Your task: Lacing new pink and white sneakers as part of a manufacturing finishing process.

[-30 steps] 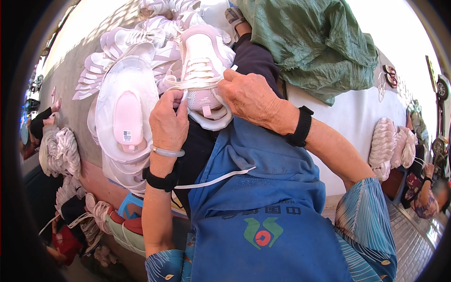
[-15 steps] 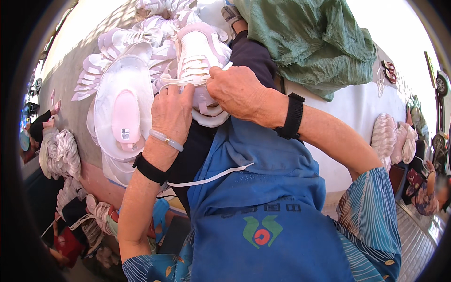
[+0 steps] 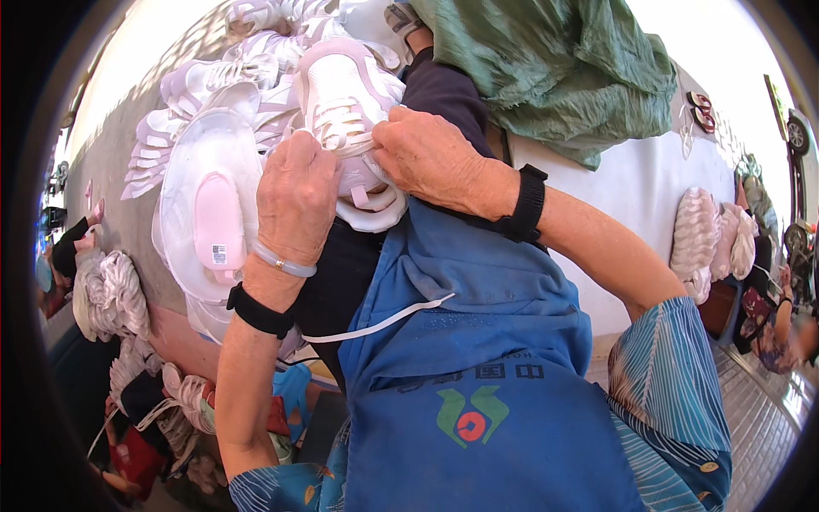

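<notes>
A white and pale mauve sneaker (image 3: 345,85) lies across my dark-trousered leg, its toe pointing away and its heel opening towards me. White laces (image 3: 339,122) cross its tongue. At the laces' left side my left hand (image 3: 297,192) is closed, knuckles up, with the lace in its fingers. My right hand (image 3: 431,162) pinches the lace on the other side, its fingertips close against the shoe. The gripped lace ends are mostly hidden by the fingers. A pink pull tab (image 3: 360,196) shows at the heel below my hands.
Left of the sneaker is a whitish, sole-shaped piece (image 3: 183,183) holding a pink insole (image 3: 218,220). Several similar sneakers (image 3: 222,81) pile up beyond it. A green sack (image 3: 546,77) stands at far right. Shoe bundles (image 3: 111,290) and other people flank me. A blue apron (image 3: 469,341) covers my lap.
My left hand has risen and curled into a tighter grip, moving slightly left. My right hand has shifted a little up and left. The white lace end beyond my right fingers no longer shows.
</notes>
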`<state>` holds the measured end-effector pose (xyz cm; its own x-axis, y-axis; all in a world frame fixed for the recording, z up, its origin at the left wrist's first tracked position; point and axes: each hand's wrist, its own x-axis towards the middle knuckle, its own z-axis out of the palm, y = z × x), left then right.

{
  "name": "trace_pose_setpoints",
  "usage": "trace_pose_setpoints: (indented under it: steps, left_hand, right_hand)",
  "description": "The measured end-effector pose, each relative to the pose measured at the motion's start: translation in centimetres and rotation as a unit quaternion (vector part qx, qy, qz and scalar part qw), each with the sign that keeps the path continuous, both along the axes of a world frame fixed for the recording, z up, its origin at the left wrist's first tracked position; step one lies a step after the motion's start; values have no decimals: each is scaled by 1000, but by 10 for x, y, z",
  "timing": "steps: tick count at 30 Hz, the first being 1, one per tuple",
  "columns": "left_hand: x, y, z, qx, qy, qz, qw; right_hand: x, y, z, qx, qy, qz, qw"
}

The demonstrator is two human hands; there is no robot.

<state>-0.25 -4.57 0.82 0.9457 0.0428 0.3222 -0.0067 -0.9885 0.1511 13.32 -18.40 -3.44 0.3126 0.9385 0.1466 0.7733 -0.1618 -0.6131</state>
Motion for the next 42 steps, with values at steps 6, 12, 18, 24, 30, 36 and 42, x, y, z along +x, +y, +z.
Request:
trace_pose_setpoints:
  steps: [6,12,18,24,30,36,42]
  left_hand:
    - [-7,-36,2,-161,-41,27,986]
    - [-8,-33,-35,-361,67,167,915]
    - [2,-35,-33,-401,93,216,885]
    - [7,-36,-26,-448,93,240,856]
    - [12,-34,-30,-372,87,234,894]
    - [11,-35,-31,-321,92,211,919]
    - [-1,-43,-32,-225,-13,150,963]
  right_hand:
    - [0,-15,16,21,-53,-44,997]
    - [-2,-6,12,-3,-42,-50,998]
    - [-2,-6,9,-27,-42,-55,997]
    - [-11,-7,3,25,-59,-25,998]
    - [-11,-11,10,4,-154,-16,988]
    - [-9,-10,6,-28,-150,-3,988]
    - [-1,-20,8,91,-133,-36,986]
